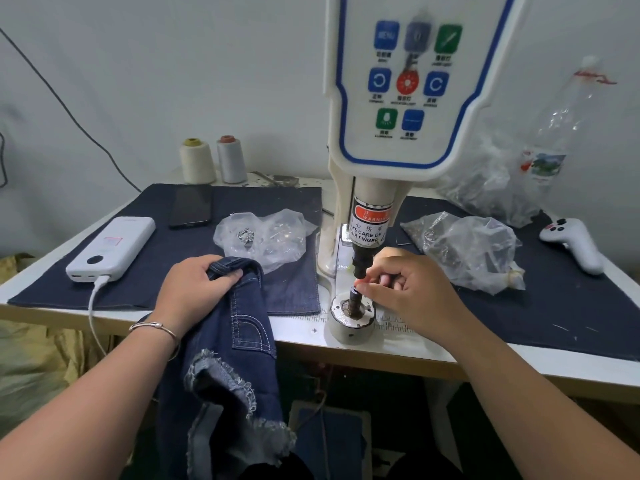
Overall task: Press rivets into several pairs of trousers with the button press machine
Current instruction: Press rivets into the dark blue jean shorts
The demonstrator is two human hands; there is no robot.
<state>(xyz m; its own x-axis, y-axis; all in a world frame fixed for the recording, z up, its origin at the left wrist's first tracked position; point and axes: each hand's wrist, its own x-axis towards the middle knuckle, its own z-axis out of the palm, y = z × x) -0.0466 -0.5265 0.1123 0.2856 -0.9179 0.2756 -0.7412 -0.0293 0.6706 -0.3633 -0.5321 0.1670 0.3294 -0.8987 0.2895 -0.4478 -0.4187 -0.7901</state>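
The white button press machine (412, 98) stands at the middle of the table, its dark punch (361, 263) hanging over a round metal die base (351, 320). My right hand (405, 289) is at the die post, fingertips pinching a small rivet (356, 290) on top of the post, just under the punch. My left hand (197, 289) grips the waistband of dark blue denim trousers (228, 368). These hang over the table's front edge, left of the die, with a frayed hem below.
Two clear bags of rivets lie beside the machine, one to its left (266, 237) and one to its right (464, 247). A white power bank (112, 247), a black phone (191, 206), two thread cones (211, 161) and a white handheld controller (571, 240) sit on the denim-covered table (571, 313).
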